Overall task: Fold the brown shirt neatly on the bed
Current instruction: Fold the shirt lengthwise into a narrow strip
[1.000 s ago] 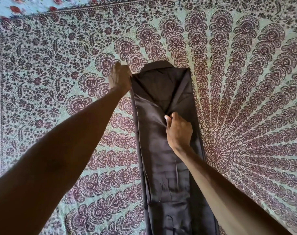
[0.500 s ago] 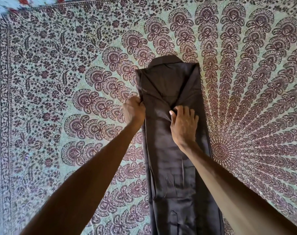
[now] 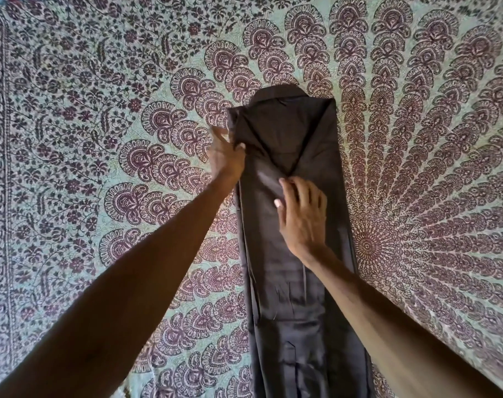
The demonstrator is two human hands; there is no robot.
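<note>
Hands on brown shirt (image 3: pixel 284 282): left (image 3: pixel 225 156) at edge, right (image 3: pixel 302 216) flat mid-panel.

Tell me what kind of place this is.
Likely a bedroom: a printed bedspread covers the whole surface, and both hands work a brown shirt laid flat on it.

Both arms outstretched — left hand (image 3: pixel 225 156) blurred, seemingly pinching; right hand (image 3: pixel 300 215) flat, fingers spread.
</note>
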